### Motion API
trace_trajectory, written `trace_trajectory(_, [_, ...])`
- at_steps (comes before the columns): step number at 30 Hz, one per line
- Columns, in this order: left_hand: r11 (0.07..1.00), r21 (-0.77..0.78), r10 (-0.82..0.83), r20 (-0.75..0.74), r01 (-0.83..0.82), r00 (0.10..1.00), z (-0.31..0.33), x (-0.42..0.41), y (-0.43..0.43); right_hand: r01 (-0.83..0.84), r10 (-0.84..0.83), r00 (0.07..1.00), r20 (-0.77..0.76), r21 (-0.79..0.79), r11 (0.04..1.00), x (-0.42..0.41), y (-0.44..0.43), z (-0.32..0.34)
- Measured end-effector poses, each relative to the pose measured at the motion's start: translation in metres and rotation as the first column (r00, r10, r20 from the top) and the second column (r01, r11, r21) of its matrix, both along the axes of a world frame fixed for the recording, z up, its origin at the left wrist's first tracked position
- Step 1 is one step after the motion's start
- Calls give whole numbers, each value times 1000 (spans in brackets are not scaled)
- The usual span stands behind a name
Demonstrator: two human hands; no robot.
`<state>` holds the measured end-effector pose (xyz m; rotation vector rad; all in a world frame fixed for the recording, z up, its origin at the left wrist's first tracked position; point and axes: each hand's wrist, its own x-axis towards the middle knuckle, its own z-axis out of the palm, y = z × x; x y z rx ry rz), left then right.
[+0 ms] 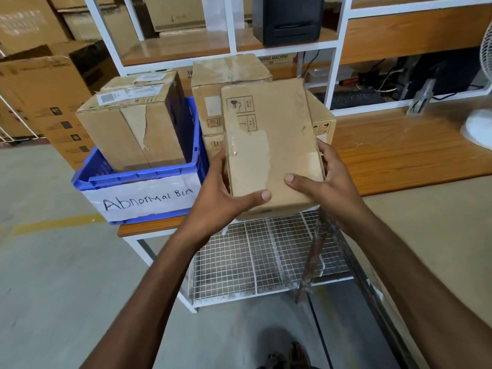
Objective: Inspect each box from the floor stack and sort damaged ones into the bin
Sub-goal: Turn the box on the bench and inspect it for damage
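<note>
I hold a flat brown cardboard box point(271, 139) in front of me, its top face towards the camera, with clear tape and torn paper on its lower half. My left hand point(226, 193) grips its near left corner, thumb on top. My right hand point(319, 179) grips the near right edge, thumb across the face. A blue bin point(198, 145) labelled "Abnormal Bin" stands at the left on the table and holds a cardboard box point(130, 121) with ripped tape. Behind the held box stands a stack of cardboard boxes point(210, 102).
A wooden table point(399, 153) runs to the right, with a white fan point(479, 126) at its far end. White shelving point(287, 46) rises behind with a black printer point(287, 20). A wire-mesh shelf point(253, 262) lies under the table. Large cartons point(40, 83) stand at the left on the concrete floor.
</note>
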<state>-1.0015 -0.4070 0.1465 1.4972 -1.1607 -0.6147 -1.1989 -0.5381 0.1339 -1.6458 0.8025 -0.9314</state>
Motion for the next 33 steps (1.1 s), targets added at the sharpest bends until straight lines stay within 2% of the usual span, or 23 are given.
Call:
trace_trajectory(4, [995,46,-92,85,89,992,0,3,6,-53,53,999,13,30,998,-2,5,-7])
trace_trajectory(9, [997,13,-74,101,73,992,3,-1,7,-77,77,997,-5,-20,997,-3,8,-4])
trace_trajectory(13, [993,-40,-104,110,109,988,14,-4,9,-257,259,965,31,-40,965,-16,2,16])
trace_trajectory(16, [988,-77,-121,121,131,985,13,5,4,-362,359,932,-42,-121,924,-16,-3,27])
trace_trajectory(19, [992,-112,-45,160,64,986,8,6,-3,-333,320,942,-97,-180,926,-10,-6,25])
trace_trajectory(25, [979,-205,32,51,-21,998,8,2,-10,-172,160,984,-74,-216,961,1,-9,19])
trace_trajectory(29, [961,-224,193,119,-164,974,14,5,-18,-170,168,985,-24,-182,968,3,-18,25])
trace_trajectory(33, [992,-122,48,43,-43,998,25,14,-22,-160,163,986,18,-116,980,1,-27,24])
